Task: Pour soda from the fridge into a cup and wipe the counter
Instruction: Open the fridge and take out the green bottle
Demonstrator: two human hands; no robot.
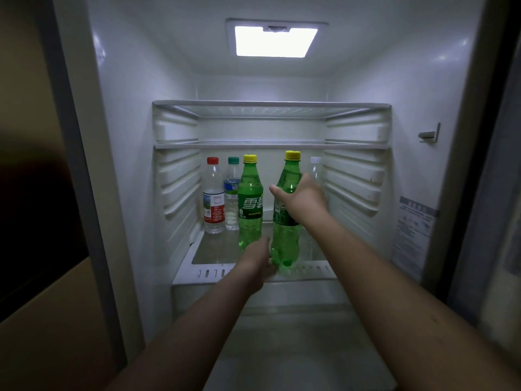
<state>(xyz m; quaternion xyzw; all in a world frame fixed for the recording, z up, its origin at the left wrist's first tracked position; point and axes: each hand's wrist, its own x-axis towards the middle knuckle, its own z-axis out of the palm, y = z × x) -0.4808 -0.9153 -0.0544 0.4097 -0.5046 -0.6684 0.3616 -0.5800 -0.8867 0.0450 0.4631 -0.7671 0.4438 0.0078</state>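
Observation:
Inside the open fridge, two green soda bottles with yellow caps are on the glass shelf point(214, 251). The left soda bottle point(249, 204) stands upright. The right soda bottle point(284, 238) is tilted slightly at the shelf's front edge. My right hand point(303, 197) grips it around the upper body and label. My left hand point(258, 259) is at its base, fingers curled against the bottom. No cup or cloth is in view.
Three water bottles stand at the back of the same shelf: a red-capped bottle point(213, 197), a teal-capped bottle point(232, 193) and a clear white-capped bottle point(315, 170) behind my right hand. Two bare shelves point(270, 104) sit above. The fridge's side walls stand close on both sides.

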